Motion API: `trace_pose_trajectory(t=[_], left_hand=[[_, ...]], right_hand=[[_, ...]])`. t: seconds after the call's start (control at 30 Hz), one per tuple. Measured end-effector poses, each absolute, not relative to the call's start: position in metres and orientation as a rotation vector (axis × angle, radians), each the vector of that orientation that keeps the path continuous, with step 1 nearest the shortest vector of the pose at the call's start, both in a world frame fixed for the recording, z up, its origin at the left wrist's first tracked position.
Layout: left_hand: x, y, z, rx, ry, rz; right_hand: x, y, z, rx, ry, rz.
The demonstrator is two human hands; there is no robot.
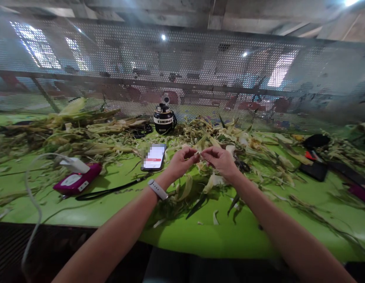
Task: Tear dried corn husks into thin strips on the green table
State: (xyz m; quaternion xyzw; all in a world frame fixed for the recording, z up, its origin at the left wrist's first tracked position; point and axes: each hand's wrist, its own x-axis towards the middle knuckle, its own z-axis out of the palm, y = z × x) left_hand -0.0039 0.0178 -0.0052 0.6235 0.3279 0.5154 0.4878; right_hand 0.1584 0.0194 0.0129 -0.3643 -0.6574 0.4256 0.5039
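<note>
Mid-frame, a small pale plant scrap (199, 152) was pinched by the left hand (181, 162) and right hand (222, 160), fingers (211, 150) nearly closed, above curled yellow-green husks (187, 188).

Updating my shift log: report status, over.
Left hand, right hand pinching tiny pale piece. Yellowish leafy scraps beneath. Black rectangular phone beside left hand, not blocking.

Sm. pale plant pc. (199, 153) btwn fingertips (195, 156)
</note>
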Motion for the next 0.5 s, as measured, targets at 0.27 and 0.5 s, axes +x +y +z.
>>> trace_pose_trajectory(t=[0.27, 0.5], left_hand=[[-0.0032, 0.0150, -0.0009, 1.231, 0.702, 1.245], [-0.0076, 0.0206, 0.0011, 0.732, 0.628, 1.197]], right_hand=[[0.1636, 0.0223, 0.0148, -0.917, -1.548, 1.049], [0.1646, 0.0222, 0.0137, -0.847, -1.574, 1.034]])
